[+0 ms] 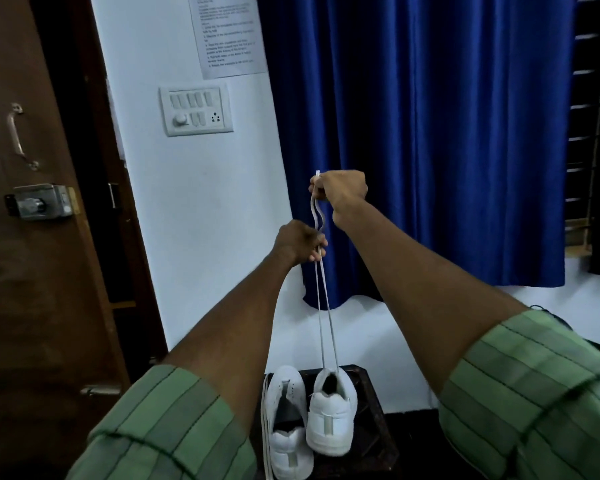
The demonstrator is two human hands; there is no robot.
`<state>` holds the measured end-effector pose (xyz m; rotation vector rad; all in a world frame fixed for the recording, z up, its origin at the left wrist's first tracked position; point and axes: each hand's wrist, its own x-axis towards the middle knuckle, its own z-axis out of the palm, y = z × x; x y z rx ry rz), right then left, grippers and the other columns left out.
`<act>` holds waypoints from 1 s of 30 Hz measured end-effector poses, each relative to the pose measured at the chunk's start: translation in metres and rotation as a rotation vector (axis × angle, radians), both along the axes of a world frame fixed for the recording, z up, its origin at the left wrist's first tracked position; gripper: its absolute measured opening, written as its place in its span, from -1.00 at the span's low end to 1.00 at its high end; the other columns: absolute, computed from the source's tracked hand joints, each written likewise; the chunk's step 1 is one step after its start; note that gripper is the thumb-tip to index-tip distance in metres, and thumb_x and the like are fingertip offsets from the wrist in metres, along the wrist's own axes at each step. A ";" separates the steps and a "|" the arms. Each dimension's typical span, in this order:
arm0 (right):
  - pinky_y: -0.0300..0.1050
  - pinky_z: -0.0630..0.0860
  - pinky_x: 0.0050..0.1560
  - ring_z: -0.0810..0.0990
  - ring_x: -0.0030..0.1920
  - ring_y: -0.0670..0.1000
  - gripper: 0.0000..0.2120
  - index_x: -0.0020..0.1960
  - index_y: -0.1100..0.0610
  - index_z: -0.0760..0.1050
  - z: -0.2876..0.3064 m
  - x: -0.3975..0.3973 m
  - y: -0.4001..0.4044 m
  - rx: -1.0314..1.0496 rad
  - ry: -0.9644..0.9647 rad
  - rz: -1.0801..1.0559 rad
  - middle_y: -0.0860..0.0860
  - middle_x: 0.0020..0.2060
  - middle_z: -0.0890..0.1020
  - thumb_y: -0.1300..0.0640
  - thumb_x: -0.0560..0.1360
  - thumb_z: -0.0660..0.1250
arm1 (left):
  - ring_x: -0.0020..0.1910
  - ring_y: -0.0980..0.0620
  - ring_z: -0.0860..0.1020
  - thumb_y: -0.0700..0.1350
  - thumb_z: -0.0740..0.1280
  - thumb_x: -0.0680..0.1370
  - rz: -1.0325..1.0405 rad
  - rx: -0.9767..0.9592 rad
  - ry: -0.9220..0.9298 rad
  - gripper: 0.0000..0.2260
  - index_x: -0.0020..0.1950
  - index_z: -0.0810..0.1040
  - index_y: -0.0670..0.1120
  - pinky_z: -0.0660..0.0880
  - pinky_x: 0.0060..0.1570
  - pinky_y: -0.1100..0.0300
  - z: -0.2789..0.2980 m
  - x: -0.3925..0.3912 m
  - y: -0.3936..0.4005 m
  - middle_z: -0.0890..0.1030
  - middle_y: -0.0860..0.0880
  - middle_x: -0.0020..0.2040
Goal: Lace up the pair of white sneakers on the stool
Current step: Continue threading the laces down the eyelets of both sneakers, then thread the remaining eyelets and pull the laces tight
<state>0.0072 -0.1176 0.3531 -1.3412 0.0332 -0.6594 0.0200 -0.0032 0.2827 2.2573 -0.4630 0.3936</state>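
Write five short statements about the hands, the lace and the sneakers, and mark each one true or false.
1. Both hands hold the same lace. True: the right hand pinches the ends of the lace and the left hand grips it lower down.
2. The lace runs down to the left sneaker. False: it runs to the right sneaker.
3. The left sneaker lies on the floor. False: both are on the dark stool.
4. A second lace lies beside the left sneaker. True.
5. The curtain is red. False: the curtain is blue.

Wall notice point(227, 32) text blurred, top cropped; left sneaker point(288, 424) heel cut by bottom edge.
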 end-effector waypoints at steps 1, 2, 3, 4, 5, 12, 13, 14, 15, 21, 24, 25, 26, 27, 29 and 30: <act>-0.01 0.73 -0.14 0.76 -0.27 0.02 -0.89 -0.20 0.25 0.69 -0.009 0.002 -0.003 0.000 0.030 0.001 0.09 -0.33 0.74 0.38 0.46 0.44 | -0.42 -0.11 0.60 -0.34 0.26 0.63 0.033 0.001 -0.041 -0.81 -0.12 0.61 -0.34 0.50 -0.45 0.17 0.000 0.000 -0.001 0.66 -0.27 -0.23; 0.00 0.73 -0.15 0.76 -0.28 0.03 -0.91 -0.19 0.26 0.69 -0.019 0.004 -0.006 -0.001 0.060 0.002 0.10 -0.32 0.74 0.36 0.46 0.44 | -0.42 -0.11 0.62 -0.35 0.27 0.60 0.063 0.008 -0.092 -0.83 -0.12 0.62 -0.34 0.51 -0.44 0.17 -0.001 0.002 0.000 0.68 -0.24 -0.23; 0.03 0.73 -0.15 0.76 -0.28 0.04 -0.94 -0.18 0.26 0.69 -0.030 0.004 -0.009 -0.009 0.093 -0.005 0.11 -0.32 0.74 0.34 0.44 0.46 | -0.39 -0.10 0.65 -0.35 0.31 0.57 0.080 0.029 -0.141 -0.85 -0.13 0.66 -0.31 0.55 -0.37 0.15 -0.002 0.006 0.001 0.70 -0.21 -0.25; 0.06 0.73 -0.16 0.75 -0.30 0.06 -0.97 -0.18 0.25 0.69 -0.042 0.004 -0.012 -0.021 0.129 -0.032 0.12 -0.31 0.74 0.31 0.42 0.47 | -0.36 -0.09 0.67 -0.33 0.33 0.54 0.082 0.060 -0.169 -0.84 -0.13 0.71 -0.25 0.59 -0.29 0.12 -0.003 0.007 0.002 0.71 -0.18 -0.27; 0.09 0.73 -0.18 0.73 -0.32 0.07 -0.98 -0.21 0.25 0.69 -0.054 0.004 -0.016 -0.032 0.170 -0.067 0.13 -0.32 0.73 0.29 0.40 0.49 | -0.34 -0.07 0.69 -0.33 0.33 0.52 0.089 0.073 -0.187 -0.81 -0.15 0.74 -0.20 0.62 -0.24 0.10 -0.003 0.007 0.002 0.72 -0.14 -0.29; -0.12 0.60 -0.41 0.69 -0.27 0.15 -0.84 -0.05 0.38 0.62 -0.135 -0.013 -0.004 0.082 0.247 0.187 0.29 -0.14 0.73 0.41 0.56 0.26 | -0.24 -0.03 0.69 -0.13 0.28 0.57 0.195 0.162 -0.283 -0.76 -0.12 0.74 0.03 0.64 -0.06 0.02 0.006 -0.009 -0.007 0.70 0.03 -0.28; -0.08 0.62 -0.35 0.72 -0.23 0.17 -0.81 -0.03 0.36 0.60 -0.139 -0.014 -0.001 0.098 0.237 0.240 0.29 -0.14 0.74 0.40 0.58 0.20 | -0.24 -0.03 0.69 -0.11 0.28 0.58 0.204 0.163 -0.291 -0.77 -0.11 0.74 0.04 0.64 -0.04 0.00 0.005 -0.008 -0.008 0.71 0.03 -0.25; -0.06 0.65 -0.28 0.73 -0.22 0.18 -0.77 -0.03 0.34 0.59 -0.142 -0.013 0.003 0.108 0.230 0.282 0.28 -0.16 0.74 0.40 0.59 0.15 | -0.24 -0.03 0.69 -0.08 0.29 0.58 0.207 0.168 -0.284 -0.77 -0.10 0.75 0.06 0.64 -0.03 -0.02 0.004 -0.007 -0.007 0.72 0.04 -0.23; -0.05 0.66 -0.22 0.72 -0.26 0.17 -0.74 -0.05 0.31 0.57 -0.143 -0.012 0.005 0.103 0.229 0.300 0.25 -0.21 0.73 0.41 0.59 0.10 | -0.23 -0.02 0.69 -0.06 0.29 0.57 0.209 0.172 -0.270 -0.77 -0.10 0.75 0.07 0.64 -0.02 -0.02 0.002 -0.005 -0.007 0.73 0.05 -0.21; -0.11 0.49 -0.35 0.50 -0.37 0.02 -0.78 0.07 0.32 0.51 -0.150 0.006 0.005 -0.085 0.208 0.176 0.17 -0.27 0.56 0.41 0.59 0.10 | -0.24 0.11 0.71 -0.09 0.23 0.55 0.074 -0.052 -0.203 -0.74 -0.12 0.72 0.08 0.67 -0.06 0.02 -0.024 -0.001 -0.001 0.74 0.12 -0.20; -0.16 0.46 -0.44 0.49 -0.39 0.00 -0.85 -0.01 0.26 0.49 -0.153 0.010 0.005 -0.058 0.169 0.179 0.17 -0.27 0.57 0.43 0.58 0.19 | -0.05 0.02 0.69 -0.16 0.34 0.63 0.022 -0.152 -0.141 -0.86 0.11 0.69 -0.04 0.63 0.02 0.07 -0.050 0.006 0.003 0.74 -0.01 0.01; -0.18 0.46 -0.46 0.49 -0.40 0.00 -0.84 -0.07 0.23 0.48 -0.152 0.011 0.005 -0.035 0.157 0.174 0.15 -0.29 0.56 0.44 0.56 0.22 | -0.06 0.00 0.66 -0.16 0.35 0.64 0.007 -0.188 -0.065 -0.87 0.15 0.65 -0.09 0.60 -0.06 0.12 -0.061 0.005 0.004 0.72 -0.06 0.01; -0.18 0.45 -0.47 0.48 -0.41 0.00 -0.80 -0.12 0.20 0.46 -0.151 0.014 0.005 -0.011 0.147 0.162 0.13 -0.33 0.55 0.45 0.56 0.23 | -0.12 0.01 0.63 -0.16 0.33 0.66 -0.027 -0.235 0.041 -0.87 0.16 0.63 -0.13 0.55 -0.19 0.20 -0.072 0.001 0.004 0.69 -0.09 -0.02; -0.18 0.44 -0.49 0.47 -0.42 0.00 -0.78 -0.14 0.17 0.45 -0.151 0.017 0.005 0.008 0.143 0.148 0.11 -0.37 0.53 0.44 0.58 0.23 | -0.19 0.04 0.59 -0.15 0.29 0.69 -0.054 -0.267 0.156 -0.85 0.17 0.62 -0.15 0.50 -0.30 0.26 -0.084 -0.002 0.005 0.66 -0.09 -0.05; -0.21 0.41 -0.53 0.44 -0.45 0.02 -0.78 -0.14 0.16 0.42 -0.153 0.020 0.003 0.052 0.131 0.140 0.09 -0.42 0.49 0.34 0.66 0.22 | -0.26 0.09 0.56 -0.11 0.26 0.71 -0.098 -0.257 0.315 -0.80 0.21 0.62 -0.15 0.40 -0.38 0.30 -0.106 -0.005 0.009 0.64 -0.05 -0.05; -0.22 0.42 -0.54 0.43 -0.46 0.02 -0.80 -0.12 0.17 0.42 -0.153 0.022 0.002 0.071 0.119 0.139 0.09 -0.42 0.48 0.29 0.69 0.22 | -0.27 0.11 0.56 -0.11 0.27 0.71 -0.124 -0.234 0.371 -0.80 0.21 0.63 -0.14 0.37 -0.36 0.28 -0.118 -0.003 0.011 0.64 -0.04 -0.04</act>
